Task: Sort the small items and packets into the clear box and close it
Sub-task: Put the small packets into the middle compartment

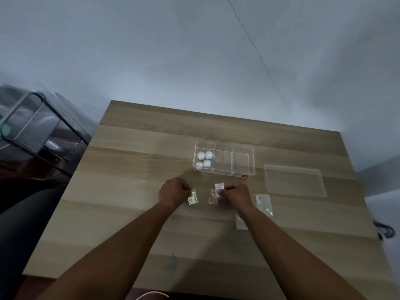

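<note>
A clear box (pixel 243 169) with three compartments stands open on the wooden table (pixel 134 169). Its left compartment holds several white round items (pixel 204 160); the other two look empty. The clear lid (pixel 294 180) lies flat to the box's right. My left hand (pixel 173 191) pinches the top of a small greenish packet (pixel 193 199). My right hand (pixel 234 194) is closed on small packets: one with orange contents (pixel 212 198) and a pale one (pixel 219 187) above it. Larger clear packets lie on the table: one (pixel 264 203) beside my right wrist, another (pixel 240 223) partly under my forearm.
A dark-framed transparent container (pixel 41 128) stands off the table's left edge. A black cable (pixel 385 231) lies on the floor at the right. A grey wall rises behind the table. A faint mark (pixel 173 262) shows on the table's near part.
</note>
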A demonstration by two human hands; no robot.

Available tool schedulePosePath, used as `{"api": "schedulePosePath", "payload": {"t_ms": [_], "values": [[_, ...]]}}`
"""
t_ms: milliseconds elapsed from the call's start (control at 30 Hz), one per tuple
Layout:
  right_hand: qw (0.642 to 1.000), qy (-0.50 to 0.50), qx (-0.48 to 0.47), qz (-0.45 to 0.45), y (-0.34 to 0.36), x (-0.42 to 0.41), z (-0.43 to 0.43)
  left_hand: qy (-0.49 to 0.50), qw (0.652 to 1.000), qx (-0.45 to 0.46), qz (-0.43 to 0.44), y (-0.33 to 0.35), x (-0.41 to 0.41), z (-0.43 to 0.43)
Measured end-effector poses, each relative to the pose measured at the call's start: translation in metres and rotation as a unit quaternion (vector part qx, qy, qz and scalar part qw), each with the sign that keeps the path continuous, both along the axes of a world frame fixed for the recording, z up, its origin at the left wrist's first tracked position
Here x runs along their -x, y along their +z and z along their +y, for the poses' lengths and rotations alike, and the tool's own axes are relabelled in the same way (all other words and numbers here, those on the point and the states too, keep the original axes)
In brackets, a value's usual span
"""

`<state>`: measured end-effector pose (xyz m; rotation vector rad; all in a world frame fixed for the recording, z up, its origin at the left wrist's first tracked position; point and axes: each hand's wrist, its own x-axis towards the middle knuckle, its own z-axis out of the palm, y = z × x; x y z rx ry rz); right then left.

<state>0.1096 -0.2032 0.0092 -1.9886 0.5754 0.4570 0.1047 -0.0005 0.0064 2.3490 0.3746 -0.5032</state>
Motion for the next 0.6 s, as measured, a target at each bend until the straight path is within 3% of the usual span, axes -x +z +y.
{"api": "schedulePosePath", "payload": {"t_ms": [333,600], "values": [[0.974,0.145,0.165,-0.052,-0.01,0.019,0.022,-0.009,1.0,0.003,0.008,-0.001,-0.002,0.002],[0.977,0.153,0.135,-0.058,-0.008,0.018,0.018,-0.017,1.0,0.007,0.023,0.001,-0.007,0.003]]}}
